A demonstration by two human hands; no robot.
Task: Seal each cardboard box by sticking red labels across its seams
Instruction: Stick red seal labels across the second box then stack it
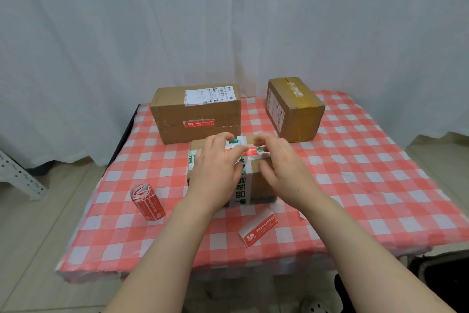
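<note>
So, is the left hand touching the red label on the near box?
Touching. The head view shows fingertips of the left hand lying flat on the red label atop the near box.

Hidden beneath left hand [215,173] and right hand [281,168]: most of the top of the near cardboard box [261,189] and part of its red label [253,151]. Not discernible: pinching or mere touching of that label by the right fingers [261,139]. Too small to read: print on the shipping label [209,95] and loose red label [258,230]. Cut off at left edge: metal rack [17,175].
</note>
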